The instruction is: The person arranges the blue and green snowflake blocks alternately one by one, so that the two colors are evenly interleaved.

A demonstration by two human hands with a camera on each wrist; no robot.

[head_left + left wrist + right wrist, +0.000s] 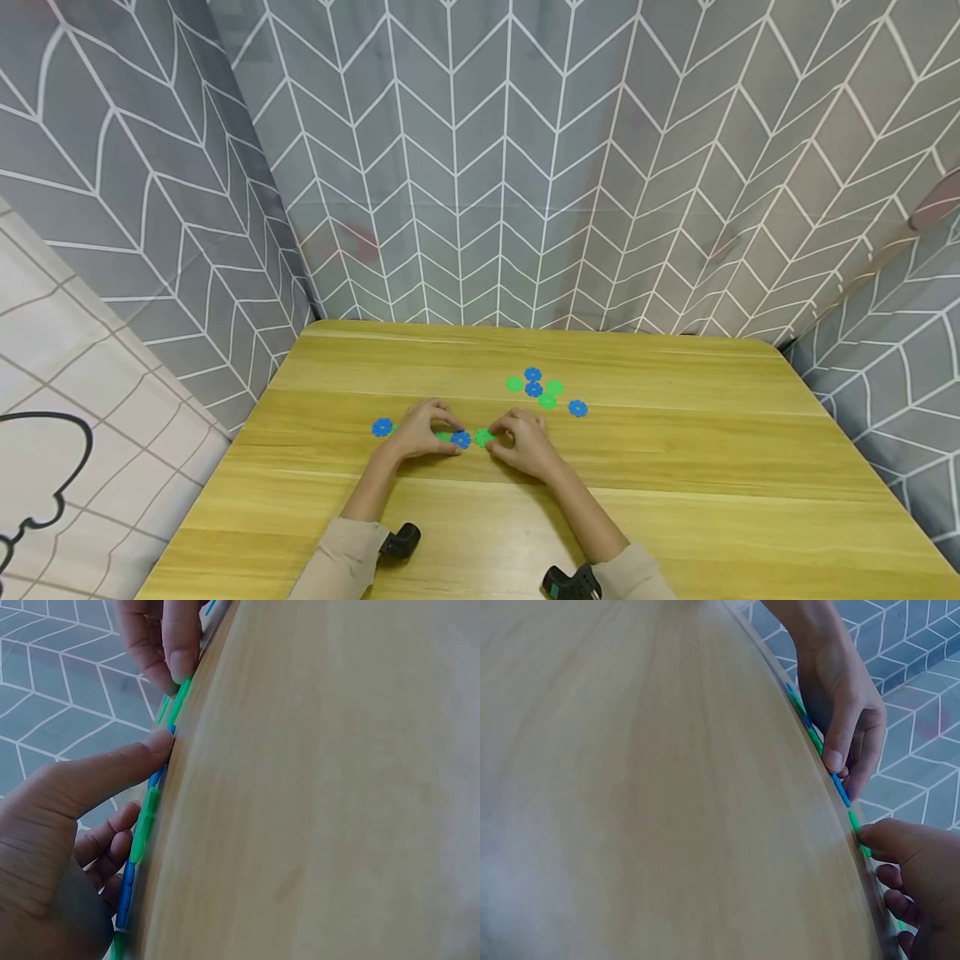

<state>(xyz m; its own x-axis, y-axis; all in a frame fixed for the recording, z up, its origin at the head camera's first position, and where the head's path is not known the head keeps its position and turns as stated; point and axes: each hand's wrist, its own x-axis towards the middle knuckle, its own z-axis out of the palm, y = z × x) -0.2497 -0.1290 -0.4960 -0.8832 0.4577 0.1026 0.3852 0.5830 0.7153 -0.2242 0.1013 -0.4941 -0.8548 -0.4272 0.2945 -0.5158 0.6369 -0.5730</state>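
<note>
While the L hand (416, 432) pinched a slotted blue disc (461, 439) btwn thumb & index finger, the R hand (528, 446) gripped a slotted green disc (483, 437) by its right edge, also w/ thumb & index. Both pcs lay low on the wooden table (675, 450), near each other w/ a narrow gap btwn them in the head view.

Left of the held blue pc ran a row of alternating colors: a neighboring green pc (443, 437) came next, then others partly hidden by the L hand, incl. another blue pc (124, 900) seen edge-on in the L wrist view. An outermost blue pc (382, 427) sat at the row's far left. Couldn't tell how the row's pcs were joined.

Farther back, up & right of the R hand, a loose group of 6 lay flat: 3 green, 3 blue, incl. an outlying blue pc (577, 408) a bit apart on the right. Sleeves were beige; a gray curtain (480, 167) w/ white chevron lines hung behind the table.
</note>
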